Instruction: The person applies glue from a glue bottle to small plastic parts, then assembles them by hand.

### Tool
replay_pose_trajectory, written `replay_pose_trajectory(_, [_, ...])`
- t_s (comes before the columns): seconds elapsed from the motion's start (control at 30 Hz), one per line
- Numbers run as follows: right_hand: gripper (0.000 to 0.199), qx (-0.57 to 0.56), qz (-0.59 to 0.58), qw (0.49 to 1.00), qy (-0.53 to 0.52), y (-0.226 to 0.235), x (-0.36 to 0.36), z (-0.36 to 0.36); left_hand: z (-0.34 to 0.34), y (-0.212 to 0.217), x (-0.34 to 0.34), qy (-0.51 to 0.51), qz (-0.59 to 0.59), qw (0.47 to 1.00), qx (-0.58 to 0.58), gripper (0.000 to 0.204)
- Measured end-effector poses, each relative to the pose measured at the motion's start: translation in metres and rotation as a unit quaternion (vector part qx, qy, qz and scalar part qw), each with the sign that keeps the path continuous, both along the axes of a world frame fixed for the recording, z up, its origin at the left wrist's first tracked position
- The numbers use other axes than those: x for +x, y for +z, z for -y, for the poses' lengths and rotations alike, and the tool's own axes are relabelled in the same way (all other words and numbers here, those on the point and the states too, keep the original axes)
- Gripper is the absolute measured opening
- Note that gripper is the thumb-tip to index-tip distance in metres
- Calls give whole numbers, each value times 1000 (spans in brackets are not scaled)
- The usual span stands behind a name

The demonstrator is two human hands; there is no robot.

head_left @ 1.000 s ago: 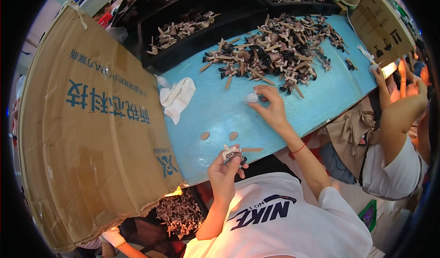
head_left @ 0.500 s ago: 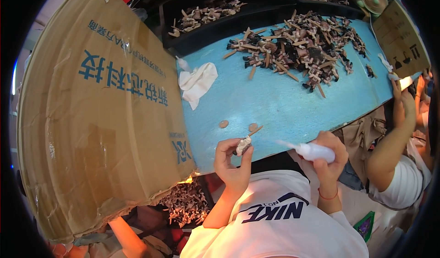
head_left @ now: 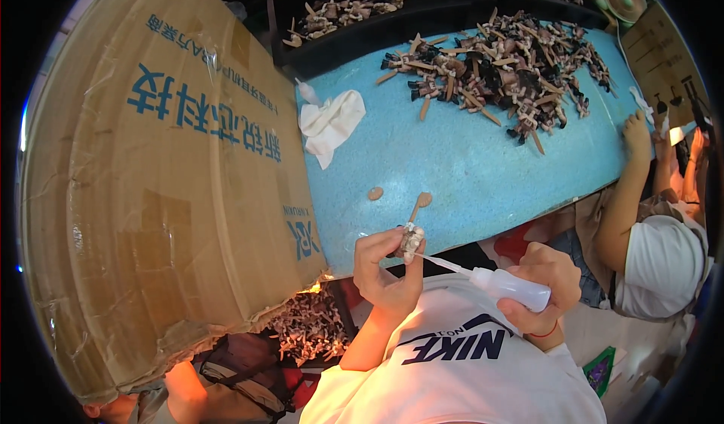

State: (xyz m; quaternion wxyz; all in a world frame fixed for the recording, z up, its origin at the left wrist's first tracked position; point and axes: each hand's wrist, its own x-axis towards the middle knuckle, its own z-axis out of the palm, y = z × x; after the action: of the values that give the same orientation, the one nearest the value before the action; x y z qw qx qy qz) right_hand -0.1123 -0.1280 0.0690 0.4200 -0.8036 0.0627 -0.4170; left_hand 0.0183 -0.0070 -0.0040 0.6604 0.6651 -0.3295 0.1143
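My left hand (head_left: 386, 277) pinches a small figurine (head_left: 412, 240) between thumb and fingers, above the near edge of the blue tabletop. The figurine looks pale and dark, with a tan stick sticking out of it away from me. In my right hand (head_left: 554, 279) is a white squeeze bottle (head_left: 514, 290), tilted so that its long thin nozzle (head_left: 446, 264) reaches the figurine's near side. Whether tip and figurine touch is too small to tell. Beyond my left hand lie two small brown round pieces; the stick's end overlaps the right piece (head_left: 426, 198) in view, while the left piece (head_left: 375, 193) lies apart.
A big heap of similar figurines (head_left: 498, 70) covers the table's far side. Black trays (head_left: 362, 49) with more stand behind. A tall cardboard box (head_left: 173, 220) walls off the left, beside a white cloth (head_left: 332, 122). At right, another person's arm (head_left: 626, 190) rests at the table edge.
The bottle has moved left and toward me, bringing its nozzle to the figurine. My left hand has turned the figurine, so its stick points farther away from me. The neighbour's arm has shifted.
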Motion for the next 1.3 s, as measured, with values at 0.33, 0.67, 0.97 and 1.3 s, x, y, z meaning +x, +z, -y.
replay_pose_trajectory(0.33, [33, -64, -16, 998, 6, 5, 5, -3, -4, 0, -2, 3, 10, 1000, 8, 34])
replay_pose_trajectory(0.67, [34, -71, -22, 997, 11, 6, 5, -5, -5, 1, -2, -1, 4, 1000, 11, 34])
replay_pose_trajectory(0.97, [34, -82, -35, 996, 4, 7, 3, -7, -6, 0, -3, -14, -7, 1000, 7, 35])
replay_pose_trajectory(1.3, [30, -25, 15, 1000, 6, -3, 2, -5, -9, -2, -7, -29, -73, 997, -23, 36])
